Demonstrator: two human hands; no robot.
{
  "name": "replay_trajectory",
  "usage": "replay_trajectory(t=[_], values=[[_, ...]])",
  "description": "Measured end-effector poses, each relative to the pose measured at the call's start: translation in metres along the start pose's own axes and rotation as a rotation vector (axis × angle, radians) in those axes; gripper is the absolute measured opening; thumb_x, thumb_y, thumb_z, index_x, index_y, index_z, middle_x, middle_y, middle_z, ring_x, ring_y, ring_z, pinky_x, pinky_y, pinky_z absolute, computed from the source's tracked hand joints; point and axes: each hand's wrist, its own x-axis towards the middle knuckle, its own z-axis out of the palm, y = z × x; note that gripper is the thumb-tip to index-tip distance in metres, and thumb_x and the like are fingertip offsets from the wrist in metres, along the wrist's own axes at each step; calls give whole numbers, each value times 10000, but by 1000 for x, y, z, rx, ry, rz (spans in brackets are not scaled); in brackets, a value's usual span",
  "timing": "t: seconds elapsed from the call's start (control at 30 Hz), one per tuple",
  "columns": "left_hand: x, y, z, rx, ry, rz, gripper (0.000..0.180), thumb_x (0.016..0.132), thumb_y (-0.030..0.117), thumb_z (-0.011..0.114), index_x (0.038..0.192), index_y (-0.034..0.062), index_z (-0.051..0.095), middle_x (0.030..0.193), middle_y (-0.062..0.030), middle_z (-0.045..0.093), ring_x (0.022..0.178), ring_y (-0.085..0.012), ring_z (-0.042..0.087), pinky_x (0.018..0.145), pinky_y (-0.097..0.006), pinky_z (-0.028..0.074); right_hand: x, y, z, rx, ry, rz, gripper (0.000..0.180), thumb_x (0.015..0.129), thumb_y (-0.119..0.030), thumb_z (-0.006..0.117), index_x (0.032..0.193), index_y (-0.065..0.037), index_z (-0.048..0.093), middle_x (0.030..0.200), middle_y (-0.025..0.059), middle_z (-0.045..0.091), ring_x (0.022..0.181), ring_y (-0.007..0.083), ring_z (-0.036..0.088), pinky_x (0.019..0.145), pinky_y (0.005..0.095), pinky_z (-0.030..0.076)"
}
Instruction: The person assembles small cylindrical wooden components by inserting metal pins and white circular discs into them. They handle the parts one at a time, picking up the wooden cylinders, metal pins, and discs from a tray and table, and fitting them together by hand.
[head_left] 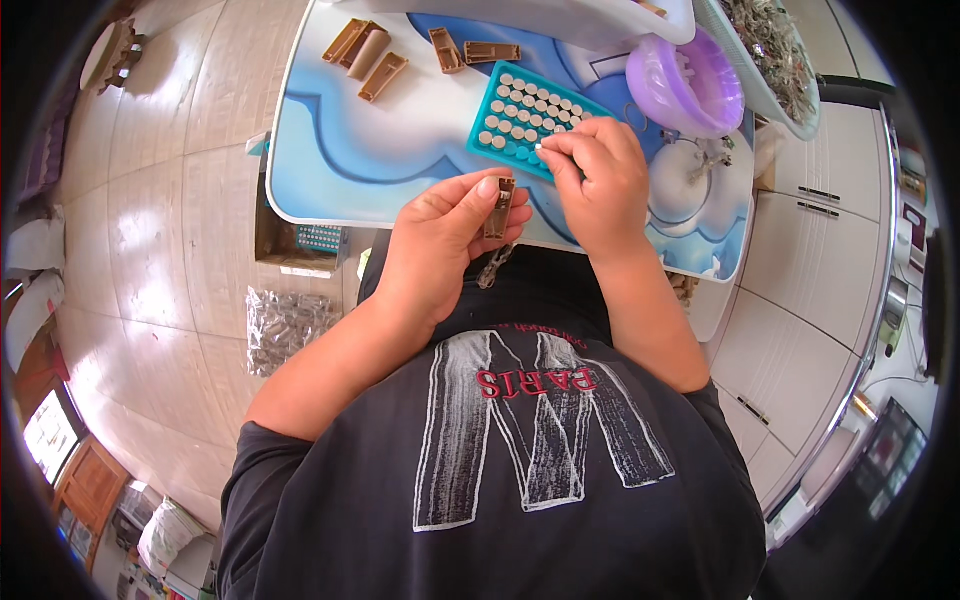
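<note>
My left hand (pixel 430 225) grips a narrow brown plastic casing (pixel 498 212) upright between thumb and fingers, its hollow side showing. Below it dangles a thin clear or silvery strand (pixel 490 268), too small to make out fully. At the near right corner of a teal tray (pixel 474 140), my right hand (pixel 608 185) pinches a small white piece (pixel 540 148) between thumb and fingertips. Rows of pale round discs (pixel 517 132) fill most of the tray. Several similar brown casings (pixel 383 77) lie loose on the far left of the blue and white table (pixel 330 170).
A purple bowl (pixel 650 85) stands at the table's far right, beside a pale basket (pixel 800 100) heaped with small parts. Some metal bits (pixel 712 158) lie near the bowl. On the floor at left are an open box (pixel 285 250) and a clear bag of parts (pixel 285 330).
</note>
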Motion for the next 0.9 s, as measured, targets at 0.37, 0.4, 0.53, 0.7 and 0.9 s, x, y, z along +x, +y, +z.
replay_trajectory(t=[0.37, 0.4, 0.53, 0.7, 0.9], values=[[3, -6, -4, -19, -20, 16, 319, 953, 217, 517, 1150, -30, 561, 999, -91, 641, 885, -146, 634, 833, -304, 528, -5, -33, -11, 247, -90, -28, 127, 647, -50, 732, 729, -51, 635, 720, 48, 545, 664, 241, 528, 580, 344, 419], [3, -6, -5, -20, -17, 18, 319, 953, 217, 517, 1150, -30, 561, 1000, -94, 642, 887, -150, 635, 833, -305, 527, -4, -34, -11, 254, -94, -44, 122, 652, -50, 729, 733, -49, 637, 720, 49, 546, 665, 241, 529, 582, 343, 421], [1, -4, -4, -19, -11, 6, 322, 953, 217, 516, 1154, -31, 558, 1006, -111, 641, 896, -172, 637, 836, -307, 525, 2, -28, -12, 249, -48, -40, 113, 664, -55, 722, 751, -51, 650, 724, 47, 550, 677, 240, 534, 590, 338, 429], [0, 0, -1, -12, -2, -10, 327, 956, 219, 507, 1162, -32, 554, 1017, -135, 637, 907, -194, 638, 836, -311, 522, 12, -4, 1, -1, -18, -12, 137, 656, -70, 727, 778, -74, 665, 755, 37, 559, 717, 233, 545, 615, 340, 448], [0, 0, -1, -11, 2, -14, 331, 959, 220, 502, 1168, -32, 548, 1019, -136, 635, 912, -192, 636, 830, -311, 522, 9, 0, 6, -58, -81, -47, 166, 648, -78, 731, 804, -86, 674, 777, 28, 565, 747, 232, 550, 645, 346, 458]])
